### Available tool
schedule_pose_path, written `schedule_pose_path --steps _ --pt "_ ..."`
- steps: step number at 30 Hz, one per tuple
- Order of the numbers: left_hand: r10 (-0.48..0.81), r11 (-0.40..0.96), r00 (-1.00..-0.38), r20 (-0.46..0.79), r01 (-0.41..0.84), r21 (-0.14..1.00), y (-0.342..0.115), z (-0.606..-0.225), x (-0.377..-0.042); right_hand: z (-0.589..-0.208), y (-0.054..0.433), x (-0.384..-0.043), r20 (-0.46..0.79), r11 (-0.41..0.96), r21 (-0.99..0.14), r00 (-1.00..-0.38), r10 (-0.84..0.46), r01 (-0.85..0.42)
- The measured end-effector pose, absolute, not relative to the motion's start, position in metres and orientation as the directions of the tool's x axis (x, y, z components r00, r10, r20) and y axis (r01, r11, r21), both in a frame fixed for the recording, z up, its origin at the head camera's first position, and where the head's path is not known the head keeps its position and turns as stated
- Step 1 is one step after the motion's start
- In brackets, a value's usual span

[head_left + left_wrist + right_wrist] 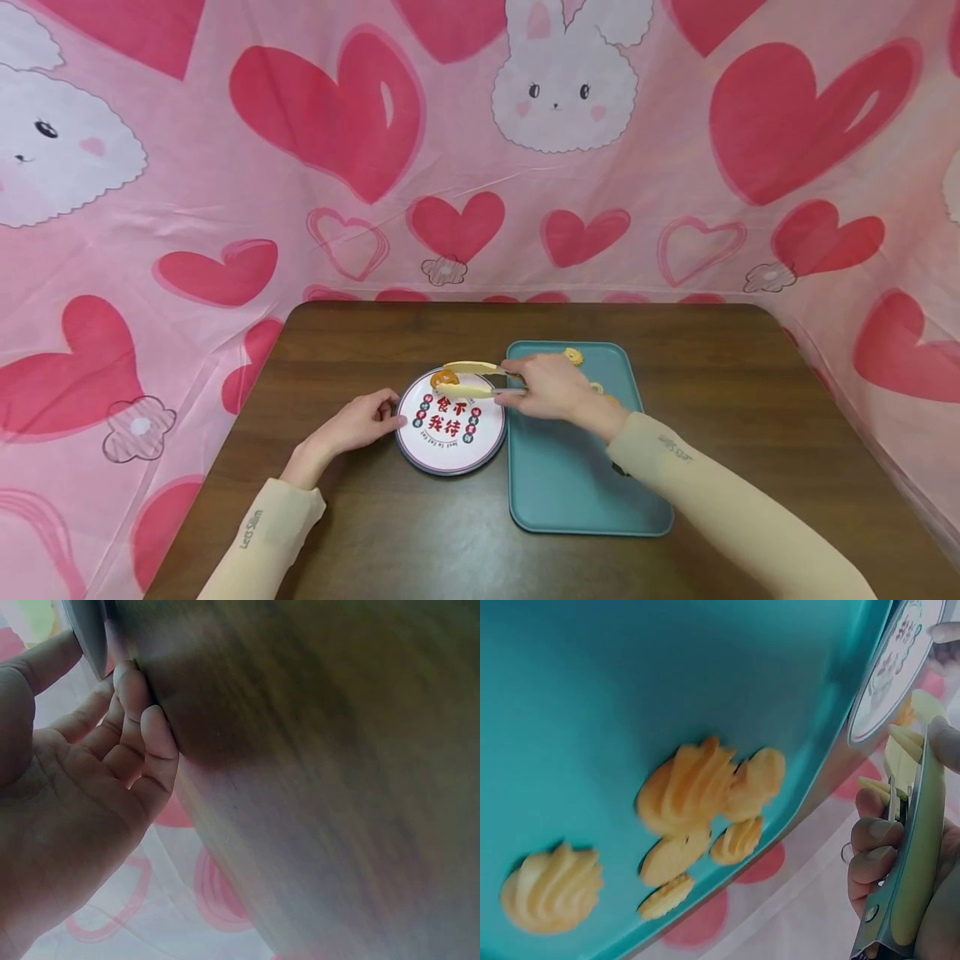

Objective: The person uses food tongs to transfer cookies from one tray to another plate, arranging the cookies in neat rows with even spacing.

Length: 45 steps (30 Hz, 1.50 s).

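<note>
My right hand [551,385] grips a pair of tongs [922,847] with pale yellow tips and a metal body. Those tips reach left over a white round plate [427,446] with red lettering and a dark rim. An orange-brown piped cookie [444,378] is at the tips, over the plate's upper part; whether it touches the plate I cannot tell. At the plate's left edge, my left hand [365,423] pinches the rim, thumb on top and fingers below. Several golden piped cookies [686,791] lie on a teal tray [558,492], partly hidden by my right arm in the head view.
The tray stands just right of the plate on a brown wooden table [360,525]. A pink cloth [465,167] with hearts and rabbits hangs behind the table and along its sides. One cookie [553,889] lies apart from the cluster on the tray.
</note>
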<state>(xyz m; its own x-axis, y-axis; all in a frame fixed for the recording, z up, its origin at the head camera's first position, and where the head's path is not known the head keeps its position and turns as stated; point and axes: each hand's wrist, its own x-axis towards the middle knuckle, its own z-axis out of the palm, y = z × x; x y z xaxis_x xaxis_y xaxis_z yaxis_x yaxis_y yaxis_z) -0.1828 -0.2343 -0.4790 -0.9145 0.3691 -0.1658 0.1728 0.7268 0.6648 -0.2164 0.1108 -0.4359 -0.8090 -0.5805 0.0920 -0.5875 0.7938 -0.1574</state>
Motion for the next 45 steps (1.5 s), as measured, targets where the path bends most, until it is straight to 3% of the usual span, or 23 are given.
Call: schedule_pose_path --steps 12,45 --pt "0.356 0.736 -0.918 -0.177 0.159 0.657 -0.233 -0.480 -0.183 -0.452 0.089 -0.218 0.020 0.812 -0.149 -0.822 -0.569 -0.565" --pt "0.341 0.747 -0.922 -0.186 0.145 0.649 -0.233 -0.480 -0.183 -0.455 0.081 -0.213 0.015 0.808 -0.144 -0.818 -0.575 -0.571"
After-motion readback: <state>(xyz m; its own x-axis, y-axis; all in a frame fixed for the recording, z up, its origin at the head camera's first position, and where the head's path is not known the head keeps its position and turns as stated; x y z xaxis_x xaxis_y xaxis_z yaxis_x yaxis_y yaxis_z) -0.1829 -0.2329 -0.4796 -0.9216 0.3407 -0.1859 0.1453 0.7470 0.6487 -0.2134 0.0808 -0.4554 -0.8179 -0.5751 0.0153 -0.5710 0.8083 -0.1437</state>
